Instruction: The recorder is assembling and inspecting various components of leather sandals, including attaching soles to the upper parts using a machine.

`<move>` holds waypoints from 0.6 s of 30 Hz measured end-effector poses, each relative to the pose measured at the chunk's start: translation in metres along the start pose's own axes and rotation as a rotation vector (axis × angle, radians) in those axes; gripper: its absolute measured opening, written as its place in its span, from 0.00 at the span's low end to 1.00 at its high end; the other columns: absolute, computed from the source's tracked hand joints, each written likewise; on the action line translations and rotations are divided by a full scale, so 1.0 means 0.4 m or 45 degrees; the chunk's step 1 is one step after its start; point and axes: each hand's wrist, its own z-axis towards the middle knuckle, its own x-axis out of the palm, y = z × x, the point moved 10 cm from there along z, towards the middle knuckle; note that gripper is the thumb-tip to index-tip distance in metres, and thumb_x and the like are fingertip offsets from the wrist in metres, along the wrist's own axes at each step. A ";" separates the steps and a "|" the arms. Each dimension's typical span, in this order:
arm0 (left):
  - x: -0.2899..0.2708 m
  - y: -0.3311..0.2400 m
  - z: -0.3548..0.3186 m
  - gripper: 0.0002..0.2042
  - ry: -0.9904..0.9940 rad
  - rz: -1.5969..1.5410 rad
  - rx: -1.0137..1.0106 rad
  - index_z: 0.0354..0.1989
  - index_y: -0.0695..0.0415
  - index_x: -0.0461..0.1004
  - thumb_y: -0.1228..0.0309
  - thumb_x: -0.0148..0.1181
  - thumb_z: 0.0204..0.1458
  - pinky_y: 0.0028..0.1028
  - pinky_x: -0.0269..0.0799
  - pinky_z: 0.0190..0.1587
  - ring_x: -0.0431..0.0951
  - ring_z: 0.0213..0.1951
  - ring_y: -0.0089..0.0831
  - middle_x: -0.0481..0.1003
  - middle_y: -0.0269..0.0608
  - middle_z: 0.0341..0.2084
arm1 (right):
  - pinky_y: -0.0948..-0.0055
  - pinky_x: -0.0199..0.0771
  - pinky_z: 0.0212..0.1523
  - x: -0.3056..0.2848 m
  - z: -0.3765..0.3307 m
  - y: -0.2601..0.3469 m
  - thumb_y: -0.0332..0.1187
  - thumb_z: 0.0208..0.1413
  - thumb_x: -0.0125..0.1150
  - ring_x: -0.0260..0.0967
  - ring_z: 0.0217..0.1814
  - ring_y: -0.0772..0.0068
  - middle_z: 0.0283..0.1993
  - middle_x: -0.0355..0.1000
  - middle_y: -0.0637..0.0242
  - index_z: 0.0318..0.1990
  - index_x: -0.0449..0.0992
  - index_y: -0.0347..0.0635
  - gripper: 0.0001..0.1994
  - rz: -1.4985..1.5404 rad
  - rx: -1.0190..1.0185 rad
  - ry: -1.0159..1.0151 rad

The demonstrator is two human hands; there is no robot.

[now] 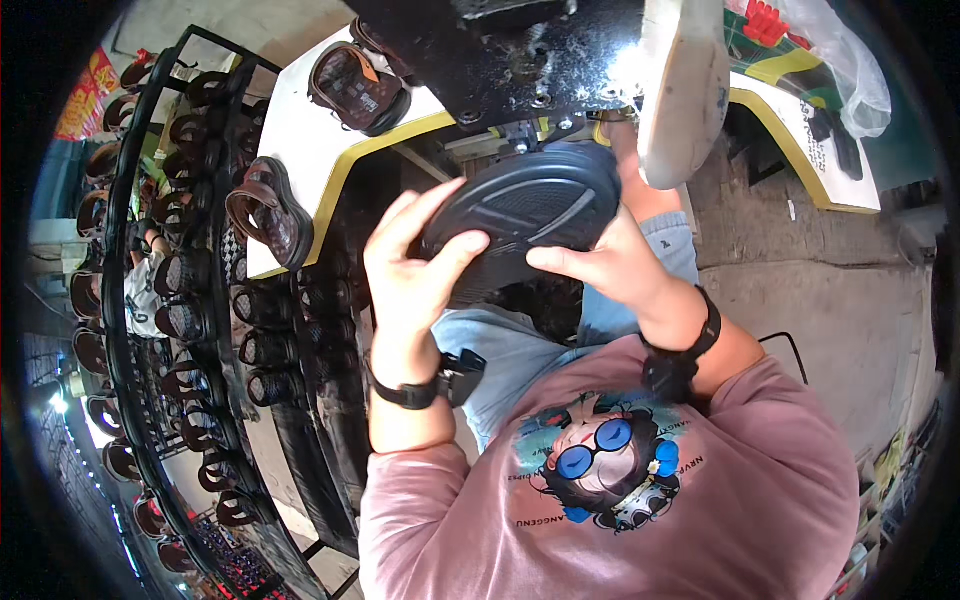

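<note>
A black shoe sole (530, 210) is held tilted below the machine head, its treaded underside turned up toward me. My left hand (412, 265) is closed on its left edge, thumb pressed on the tread and fingers along the side. On the right edge my right hand (615, 260) grips it too, thumb lying across the tread and the other fingers hidden beneath. The sole's far end meets the metal parts under the black machine (520, 70). Whether an upper is attached on the hidden side, I cannot tell.
Brown sandals (358, 90) (270, 212) rest on a yellow-edged white table (300, 90) at the left. A tall black rack (215, 300) holds several dark sandals. A pale shoe form (685, 90) hangs right of the machine. Farther right is another white tabletop (850, 190) with a plastic bag (850, 70).
</note>
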 end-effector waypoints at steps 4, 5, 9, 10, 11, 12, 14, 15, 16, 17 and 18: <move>-0.001 0.090 -0.108 0.23 -0.329 -0.317 -0.101 0.46 0.67 0.73 0.72 0.70 0.39 0.23 0.67 0.45 0.73 0.39 0.26 0.73 0.38 0.35 | 0.74 0.70 0.50 -0.043 -0.066 -0.011 0.22 0.44 0.67 0.68 0.49 0.75 0.45 0.71 0.61 0.46 0.69 0.31 0.20 -0.013 0.025 -0.306; 0.017 0.120 -0.136 0.23 -0.402 -0.502 -0.118 0.47 0.65 0.72 0.70 0.69 0.42 0.25 0.66 0.48 0.73 0.41 0.27 0.73 0.39 0.38 | 0.75 0.72 0.48 -0.039 -0.070 -0.023 0.21 0.45 0.66 0.70 0.46 0.75 0.44 0.72 0.62 0.46 0.69 0.31 0.19 0.006 0.112 -0.250; 0.132 0.156 -0.200 0.30 -0.539 -1.029 -0.267 0.55 0.61 0.62 0.69 0.68 0.44 0.28 0.63 0.54 0.69 0.48 0.28 0.70 0.38 0.46 | 0.79 0.73 0.43 -0.046 -0.042 0.009 0.21 0.48 0.64 0.71 0.41 0.79 0.41 0.73 0.65 0.44 0.71 0.31 0.15 0.051 0.109 -0.116; 0.162 0.150 -0.197 0.31 -0.486 -1.068 -0.274 0.56 0.60 0.60 0.70 0.68 0.44 0.29 0.62 0.54 0.68 0.50 0.28 0.69 0.38 0.48 | 0.81 0.72 0.42 -0.053 -0.030 0.016 0.22 0.48 0.63 0.70 0.41 0.81 0.41 0.73 0.66 0.43 0.72 0.31 0.14 -0.036 0.121 -0.056; 0.185 0.142 -0.190 0.32 -0.430 -1.106 -0.284 0.56 0.60 0.59 0.71 0.69 0.43 0.29 0.62 0.55 0.67 0.51 0.28 0.68 0.39 0.49 | 0.79 0.71 0.43 -0.060 -0.018 0.035 0.23 0.48 0.64 0.70 0.42 0.80 0.39 0.74 0.67 0.42 0.72 0.31 0.13 -0.034 0.139 -0.051; 0.204 0.138 -0.182 0.33 -0.317 -1.051 -0.351 0.57 0.60 0.58 0.72 0.69 0.42 0.30 0.61 0.55 0.67 0.51 0.28 0.67 0.39 0.50 | 0.78 0.71 0.44 -0.058 -0.002 0.066 0.23 0.47 0.65 0.70 0.43 0.80 0.39 0.74 0.67 0.42 0.72 0.32 0.14 -0.119 0.096 -0.010; 0.229 0.121 -0.145 0.33 -0.077 -0.998 -0.411 0.57 0.60 0.59 0.75 0.69 0.41 0.30 0.62 0.55 0.67 0.51 0.29 0.68 0.39 0.49 | 0.76 0.70 0.47 -0.054 0.039 0.114 0.23 0.45 0.66 0.69 0.44 0.79 0.40 0.74 0.67 0.43 0.72 0.32 0.16 -0.281 0.041 0.091; 0.246 0.102 -0.113 0.32 0.108 -1.041 -0.438 0.56 0.61 0.61 0.76 0.69 0.39 0.29 0.63 0.54 0.68 0.50 0.29 0.68 0.39 0.49 | 0.75 0.70 0.48 -0.056 0.056 0.130 0.23 0.43 0.68 0.69 0.44 0.79 0.40 0.74 0.67 0.44 0.71 0.32 0.18 -0.365 0.030 0.140; 0.253 0.097 -0.096 0.32 0.164 -1.075 -0.511 0.55 0.61 0.62 0.76 0.70 0.39 0.29 0.63 0.54 0.68 0.50 0.29 0.69 0.39 0.48 | 0.76 0.69 0.47 -0.054 0.067 0.167 0.22 0.40 0.70 0.70 0.44 0.79 0.41 0.73 0.66 0.45 0.70 0.33 0.22 -0.539 -0.044 0.110; 0.264 0.096 -0.085 0.31 0.220 -1.107 -0.579 0.54 0.62 0.64 0.76 0.70 0.38 0.29 0.64 0.53 0.69 0.49 0.29 0.69 0.39 0.48 | 0.74 0.70 0.47 -0.065 0.084 0.179 0.27 0.35 0.74 0.70 0.43 0.76 0.41 0.74 0.65 0.46 0.68 0.34 0.28 -0.703 -0.070 0.076; 0.264 0.110 -0.080 0.30 0.220 -1.031 -0.593 0.53 0.62 0.65 0.76 0.69 0.38 0.29 0.65 0.52 0.70 0.49 0.30 0.70 0.39 0.47 | 0.72 0.70 0.46 -0.058 0.089 0.212 0.29 0.33 0.76 0.71 0.42 0.71 0.41 0.73 0.63 0.46 0.67 0.34 0.30 -0.954 -0.176 0.059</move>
